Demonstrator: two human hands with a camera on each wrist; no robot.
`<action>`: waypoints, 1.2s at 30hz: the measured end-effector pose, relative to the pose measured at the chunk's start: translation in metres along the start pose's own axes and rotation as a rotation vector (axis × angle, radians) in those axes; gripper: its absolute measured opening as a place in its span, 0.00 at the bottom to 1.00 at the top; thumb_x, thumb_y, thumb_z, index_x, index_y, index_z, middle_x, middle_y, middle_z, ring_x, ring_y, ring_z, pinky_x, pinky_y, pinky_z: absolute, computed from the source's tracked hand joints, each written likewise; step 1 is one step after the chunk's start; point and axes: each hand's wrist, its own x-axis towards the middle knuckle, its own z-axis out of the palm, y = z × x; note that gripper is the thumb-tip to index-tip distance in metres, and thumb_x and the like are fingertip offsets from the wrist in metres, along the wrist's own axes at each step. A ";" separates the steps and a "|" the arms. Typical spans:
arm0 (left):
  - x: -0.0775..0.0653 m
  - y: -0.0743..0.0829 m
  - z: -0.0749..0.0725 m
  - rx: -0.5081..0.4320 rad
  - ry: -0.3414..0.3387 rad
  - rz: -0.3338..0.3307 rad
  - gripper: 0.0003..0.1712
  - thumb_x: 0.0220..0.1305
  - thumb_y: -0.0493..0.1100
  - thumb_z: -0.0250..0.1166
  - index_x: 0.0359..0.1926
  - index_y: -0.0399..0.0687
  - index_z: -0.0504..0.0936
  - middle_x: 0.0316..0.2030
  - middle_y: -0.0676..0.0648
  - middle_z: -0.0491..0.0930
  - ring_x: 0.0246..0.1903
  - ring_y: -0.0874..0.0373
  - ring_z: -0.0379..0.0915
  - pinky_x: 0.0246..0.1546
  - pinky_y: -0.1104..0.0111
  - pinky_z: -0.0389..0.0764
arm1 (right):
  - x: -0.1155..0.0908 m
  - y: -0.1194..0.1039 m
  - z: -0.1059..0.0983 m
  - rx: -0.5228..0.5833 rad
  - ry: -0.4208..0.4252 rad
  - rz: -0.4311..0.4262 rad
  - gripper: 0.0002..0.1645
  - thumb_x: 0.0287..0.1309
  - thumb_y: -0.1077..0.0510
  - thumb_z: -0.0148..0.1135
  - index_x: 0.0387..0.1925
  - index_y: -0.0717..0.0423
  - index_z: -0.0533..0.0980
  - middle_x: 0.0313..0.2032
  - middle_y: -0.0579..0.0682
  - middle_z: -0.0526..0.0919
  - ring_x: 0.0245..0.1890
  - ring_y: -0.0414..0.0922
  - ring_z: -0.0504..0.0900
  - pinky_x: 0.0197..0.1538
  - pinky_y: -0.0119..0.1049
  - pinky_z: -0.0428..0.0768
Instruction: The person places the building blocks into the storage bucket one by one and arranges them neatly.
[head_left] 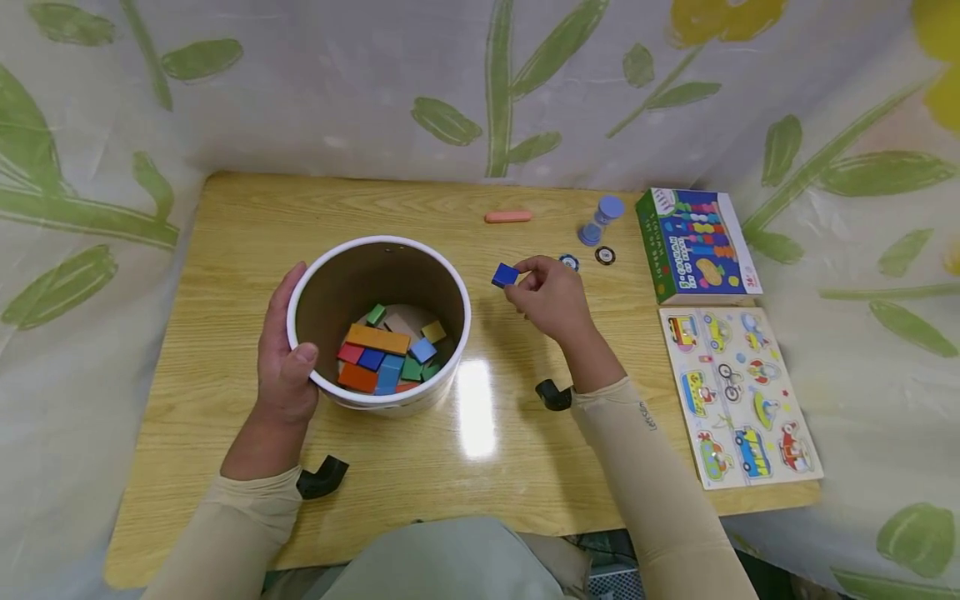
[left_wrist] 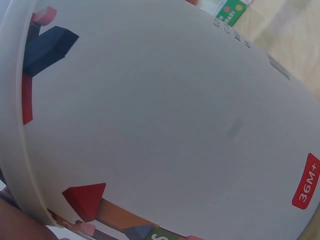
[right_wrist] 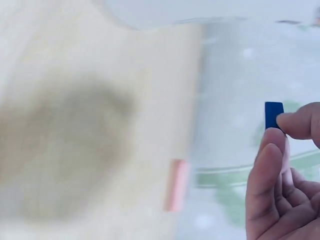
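Note:
My left hand (head_left: 287,358) grips the rim of a round white bucket (head_left: 450,367), thumb over the edge and fingers along the outside. Inside the bucket lie several coloured wooden blocks (head_left: 378,338) in orange, blue, green, red and yellow. Between thumb and fingertips my right hand (head_left: 553,298) pinches a small blue block (head_left: 505,275), held above the table to the right of the bucket. The right wrist view shows the same blue block (right_wrist: 273,115) at the fingertips. In the left wrist view the bucket's printed outer wall (left_wrist: 165,115) fills most of the picture.
Toward the back of the wooden table (head_left: 315,204) lie a pink stick (head_left: 508,217), a purple sand timer (head_left: 601,220) and two round chips, one a black chip (head_left: 605,255). At the right edge are a toy box (head_left: 697,246) and a picture puzzle board (head_left: 738,396).

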 end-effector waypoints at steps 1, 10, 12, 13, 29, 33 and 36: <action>0.000 0.000 0.000 -0.002 0.002 -0.002 0.42 0.52 0.42 0.59 0.70 0.45 0.58 0.66 0.35 0.56 0.63 0.37 0.49 0.60 0.52 0.58 | -0.002 -0.007 -0.003 0.010 -0.004 -0.010 0.17 0.52 0.54 0.66 0.45 0.52 0.77 0.24 0.49 0.81 0.20 0.47 0.79 0.23 0.39 0.77; 0.000 0.002 0.000 0.004 -0.006 -0.018 0.43 0.51 0.40 0.60 0.70 0.46 0.57 0.66 0.37 0.56 0.64 0.40 0.49 0.61 0.50 0.56 | -0.032 -0.073 -0.015 0.145 -0.082 -0.150 0.17 0.49 0.57 0.67 0.43 0.52 0.77 0.24 0.51 0.81 0.20 0.48 0.77 0.23 0.38 0.75; 0.000 0.002 0.000 0.008 -0.009 -0.023 0.44 0.51 0.40 0.60 0.70 0.46 0.57 0.66 0.37 0.56 0.65 0.40 0.48 0.61 0.50 0.56 | -0.036 -0.081 -0.014 0.147 -0.075 -0.182 0.16 0.48 0.57 0.66 0.42 0.52 0.78 0.23 0.49 0.81 0.20 0.47 0.76 0.21 0.37 0.74; 0.000 0.002 0.000 0.010 -0.010 -0.023 0.44 0.51 0.40 0.60 0.71 0.46 0.57 0.66 0.37 0.56 0.65 0.40 0.48 0.61 0.50 0.55 | -0.038 -0.084 -0.014 0.143 -0.066 -0.195 0.16 0.48 0.58 0.66 0.42 0.51 0.78 0.22 0.49 0.80 0.19 0.47 0.76 0.21 0.37 0.74; 0.000 0.002 0.000 0.009 -0.012 -0.011 0.43 0.51 0.40 0.59 0.70 0.45 0.57 0.66 0.37 0.56 0.65 0.38 0.48 0.62 0.51 0.57 | -0.056 -0.110 -0.010 0.308 -0.149 -0.321 0.17 0.49 0.63 0.67 0.44 0.57 0.79 0.22 0.51 0.80 0.18 0.48 0.75 0.21 0.33 0.72; -0.001 0.003 0.000 0.015 -0.005 -0.032 0.43 0.52 0.42 0.59 0.71 0.46 0.57 0.66 0.38 0.56 0.65 0.39 0.48 0.62 0.51 0.58 | -0.061 -0.115 -0.019 0.308 -0.092 -0.322 0.17 0.49 0.67 0.64 0.44 0.63 0.78 0.21 0.56 0.79 0.16 0.47 0.73 0.21 0.33 0.72; -0.002 0.002 0.000 0.005 0.001 -0.036 0.43 0.52 0.43 0.60 0.70 0.47 0.57 0.67 0.38 0.56 0.65 0.40 0.48 0.62 0.51 0.58 | -0.057 -0.101 -0.025 0.303 -0.052 -0.275 0.16 0.50 0.67 0.64 0.44 0.63 0.79 0.22 0.58 0.79 0.16 0.49 0.74 0.21 0.35 0.75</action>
